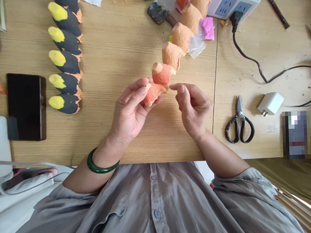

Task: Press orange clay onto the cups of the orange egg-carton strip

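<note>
A strip of joined, bumpy orange cup shapes (182,37) runs from the top of the view down to my hands. Its two nearest cups are a redder orange. My left hand (131,109), with a dark green bangle on the wrist, holds the nearest cup (152,94) between thumb and fingers. Close by on the right, my right hand (194,106) has its fingers curled and the index fingertip at the strip's edge beside the second cup (161,73). Whether that hand pinches anything is too small to tell.
A black strip with yellow tips (66,60) lies at the left, beside a black phone (26,106). Black-handled scissors (239,122), a white adapter (271,103) and a power strip (234,3) with a black cable are on the right. A pink packet (207,28) lies behind the orange strip.
</note>
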A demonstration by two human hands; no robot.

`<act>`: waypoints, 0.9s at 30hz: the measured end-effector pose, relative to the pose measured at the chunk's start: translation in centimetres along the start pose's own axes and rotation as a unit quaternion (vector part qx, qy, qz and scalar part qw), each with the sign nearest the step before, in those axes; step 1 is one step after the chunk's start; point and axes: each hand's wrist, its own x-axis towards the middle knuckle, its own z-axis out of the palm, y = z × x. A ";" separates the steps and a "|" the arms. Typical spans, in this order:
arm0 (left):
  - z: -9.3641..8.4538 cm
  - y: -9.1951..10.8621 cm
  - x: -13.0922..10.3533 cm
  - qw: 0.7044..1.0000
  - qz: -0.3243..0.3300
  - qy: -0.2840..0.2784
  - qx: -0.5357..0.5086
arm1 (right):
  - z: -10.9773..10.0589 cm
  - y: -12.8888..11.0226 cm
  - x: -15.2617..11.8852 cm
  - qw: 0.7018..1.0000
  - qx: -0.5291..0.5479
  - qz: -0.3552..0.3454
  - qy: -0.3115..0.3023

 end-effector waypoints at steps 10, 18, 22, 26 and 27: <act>0.4 0.6 -0.2 0.998 -0.040 -0.017 0.040 | -0.4 1.5 1.4 0.913 0.209 0.310 -0.163; 1.4 0.0 -1.4 0.988 0.095 -0.025 0.118 | 0.4 0.8 1.1 0.947 0.183 0.228 -0.132; 1.0 0.0 -1.3 0.988 0.075 -0.046 0.131 | 0.5 0.0 1.1 0.952 0.212 0.206 -0.084; 0.7 0.0 -1.0 0.987 0.066 -0.048 0.142 | 0.5 -0.3 1.2 0.969 0.140 0.189 -0.072; 0.7 0.0 -1.0 0.985 0.073 -0.054 0.147 | 0.5 -0.4 1.3 0.972 0.129 0.182 -0.070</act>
